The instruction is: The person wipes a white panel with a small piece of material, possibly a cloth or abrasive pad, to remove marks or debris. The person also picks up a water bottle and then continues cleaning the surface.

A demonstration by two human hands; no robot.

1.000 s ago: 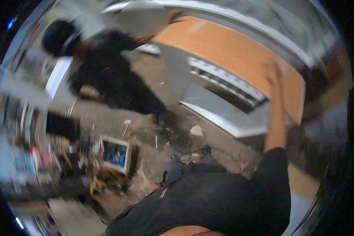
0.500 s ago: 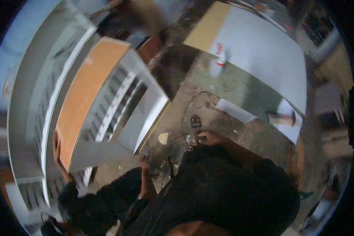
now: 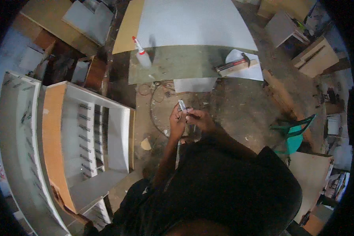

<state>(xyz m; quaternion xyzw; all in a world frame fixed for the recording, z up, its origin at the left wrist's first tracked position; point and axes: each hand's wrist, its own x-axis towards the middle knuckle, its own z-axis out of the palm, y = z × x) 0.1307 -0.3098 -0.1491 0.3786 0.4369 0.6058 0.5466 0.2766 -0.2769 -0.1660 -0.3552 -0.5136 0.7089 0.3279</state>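
My left hand [image 3: 177,122] is raised in front of my body, its fingers closed round a small flat whitish-silver piece [image 3: 182,105] whose kind I cannot make out. Beside it my right hand [image 3: 201,119] is bent inward, fingers pinched together close to the lower end of that piece. Whatever sits between the right fingertips is too small to name. Both hands are above the stained floor, short of the low worktable [image 3: 173,65].
Left stands a cabinet carcass [image 3: 53,141] with metal drawer runners; another person's hand [image 3: 72,212] touches its lower edge. On the worktable are a large white panel [image 3: 192,23], a glue bottle [image 3: 144,59] and a hammer [image 3: 240,62]. A green chair [image 3: 297,135] is at right.
My view has swung, so the worktable now lies straight ahead. My left hand has risen from low beside me to meet my right hand, and the small whitish-silver piece now shows there.
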